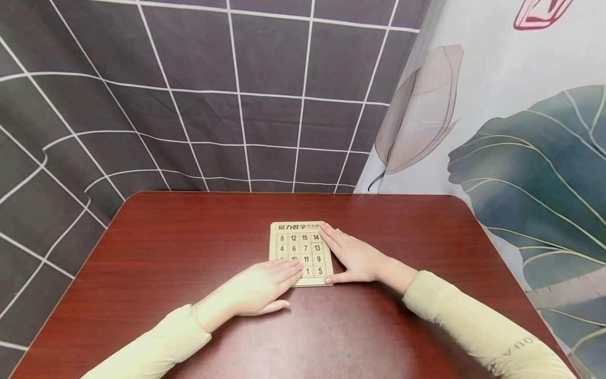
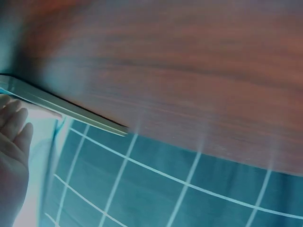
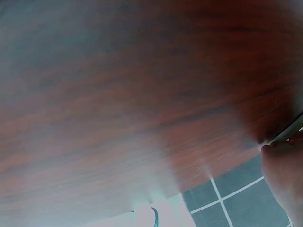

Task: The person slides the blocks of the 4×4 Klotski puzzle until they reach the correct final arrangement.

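A pale wooden number sliding puzzle [image 1: 305,248] lies flat on the table, with numbered square tiles in rows and dark lettering along its top. My left hand [image 1: 265,284] rests over its lower left, fingers straight, covering some tiles in the bottom rows. Along the right edge, my right hand [image 1: 357,258] touches the board, with straight fingers at the upper right corner and the thumb at the lower right corner. The left wrist view shows the board's thin side edge [image 2: 71,109] beside the left fingers. In the right wrist view, the right hand [image 3: 286,165] appears only partly.
The reddish-brown wooden table [image 1: 189,237] has rounded far corners. Behind it hangs a dark cloth with a white grid [image 1: 270,63]. A pale curtain with large leaf prints [image 1: 535,173] hangs on the right.
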Motion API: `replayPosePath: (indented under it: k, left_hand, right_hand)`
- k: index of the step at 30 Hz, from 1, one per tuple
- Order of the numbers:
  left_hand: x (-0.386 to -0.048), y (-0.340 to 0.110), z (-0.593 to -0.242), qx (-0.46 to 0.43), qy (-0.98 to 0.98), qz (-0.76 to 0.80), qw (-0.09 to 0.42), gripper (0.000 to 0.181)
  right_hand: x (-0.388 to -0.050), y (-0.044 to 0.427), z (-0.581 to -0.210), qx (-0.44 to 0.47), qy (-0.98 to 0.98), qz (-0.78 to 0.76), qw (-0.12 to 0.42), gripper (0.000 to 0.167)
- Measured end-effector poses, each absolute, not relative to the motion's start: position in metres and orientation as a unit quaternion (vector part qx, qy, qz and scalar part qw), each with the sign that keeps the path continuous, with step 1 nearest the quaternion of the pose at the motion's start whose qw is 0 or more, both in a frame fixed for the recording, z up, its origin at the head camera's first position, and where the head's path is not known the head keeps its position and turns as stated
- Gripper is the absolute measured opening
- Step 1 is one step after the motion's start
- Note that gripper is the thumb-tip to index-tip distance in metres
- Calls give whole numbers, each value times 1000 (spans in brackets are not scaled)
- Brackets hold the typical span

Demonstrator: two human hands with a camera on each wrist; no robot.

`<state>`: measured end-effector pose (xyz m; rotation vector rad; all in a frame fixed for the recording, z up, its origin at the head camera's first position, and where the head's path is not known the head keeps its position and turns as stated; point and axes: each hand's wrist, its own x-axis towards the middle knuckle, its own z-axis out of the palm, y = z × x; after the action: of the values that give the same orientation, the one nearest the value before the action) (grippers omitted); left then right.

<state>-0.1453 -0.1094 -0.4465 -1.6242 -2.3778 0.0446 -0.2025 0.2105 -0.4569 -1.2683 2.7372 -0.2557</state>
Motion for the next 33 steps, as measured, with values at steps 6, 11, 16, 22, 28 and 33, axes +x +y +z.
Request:
replayPosePath:
  k: [6,11,16,22,28,33]
  left_hand:
    - [-148,-100,-451,-555,-823,35,116,66]
    - [-149,-103,-452,-559,-819,41,127,65]
    - [-149,-114,-452,-555,-822,35,122,65]
    - [-147,-123,-451,-549,-827,25,119,65]
    - [-146,-128,-448,-549,-826,22,129,64]
    - [-147,-121,-444,-552,-822,11,139,64]
  right_hand:
    - [-203,211,-458,-414,904,-84,64,115]
    - [-203,211,-458,-419,902,-91,55,115]
    - [-203,212,-459,-422,901,-86,48,115]
    - [-202,212,-457,-417,903,-85,50,116]
    - [-202,210,-455,-418,902,-90,52,115]
    - [-203,210,-457,-421,902,-86,51,115]
